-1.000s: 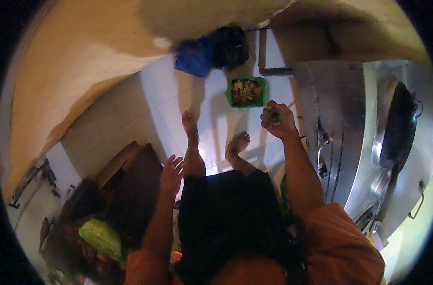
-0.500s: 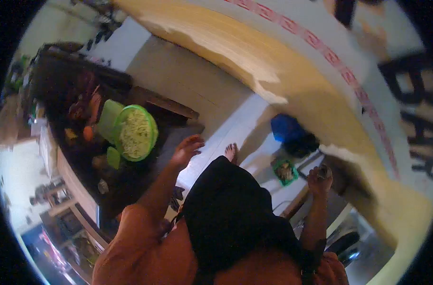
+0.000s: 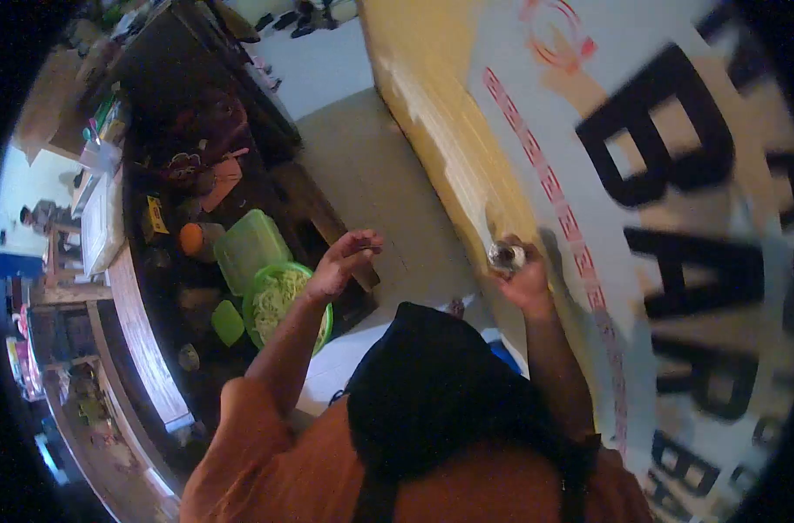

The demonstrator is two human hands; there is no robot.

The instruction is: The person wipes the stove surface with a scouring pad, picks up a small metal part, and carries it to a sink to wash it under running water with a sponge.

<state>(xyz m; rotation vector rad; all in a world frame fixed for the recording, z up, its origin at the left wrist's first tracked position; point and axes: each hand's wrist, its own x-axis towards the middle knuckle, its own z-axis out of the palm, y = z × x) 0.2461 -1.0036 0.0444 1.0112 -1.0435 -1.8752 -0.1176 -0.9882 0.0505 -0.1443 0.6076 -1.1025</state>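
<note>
Right of centre in the frame, my right hand (image 3: 521,277) is closed around a small shiny cup (image 3: 504,255), raised near the lettered banner (image 3: 676,218). It looks light, hard and slick, so I judge a wrap around its sides safest. Left of it, my left hand (image 3: 343,261) hangs loosely curled, holding nothing, above the green bowl of noodles (image 3: 279,301) on the desk (image 3: 166,288).
</note>
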